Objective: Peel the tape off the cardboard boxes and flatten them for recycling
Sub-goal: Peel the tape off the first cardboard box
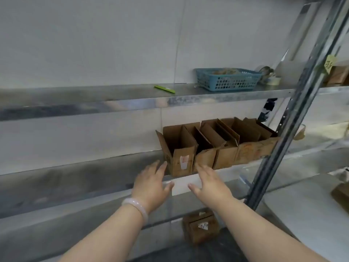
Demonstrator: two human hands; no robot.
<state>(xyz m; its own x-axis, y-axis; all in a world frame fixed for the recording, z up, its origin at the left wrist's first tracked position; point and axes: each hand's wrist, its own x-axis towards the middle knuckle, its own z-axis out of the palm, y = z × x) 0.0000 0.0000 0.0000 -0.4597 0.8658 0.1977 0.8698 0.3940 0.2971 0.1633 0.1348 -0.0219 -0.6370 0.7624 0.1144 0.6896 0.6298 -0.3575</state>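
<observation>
Both of your hands reach toward a row of open cardboard boxes (236, 146) on the middle shelf (75, 167) of a metal rack, straight ahead at 12 o'clock. Your left hand (151, 183), with a pale bangle (135, 205) at the wrist, and your right hand (209, 183) are spread flat with straight fingers and hold nothing. Their fingertips are just short of the end box (179, 157), one hand on each side of it. That box stands upright at the left end of the row, flaps raised, with a white label on its front face. Its neighbours run off toward 2 o'clock, pressed side by side up to the rack's slanting post (294, 118).

The step in hand looks like lifting out that end box. Grip it by its two side walls rather than by the raised flaps, which would likely fold. Draw it straight back toward 6 o'clock so the box touching it is not dragged over the shelf edge. No tape shows from here, so turn the box over and check the bottom seam before flattening it.

On the upper shelf, a slim green tool (164, 89) lies at 12 o'clock and a blue basket (226, 79) sits at 1 o'clock. Another small box (201, 226) rests low at 6 o'clock.
</observation>
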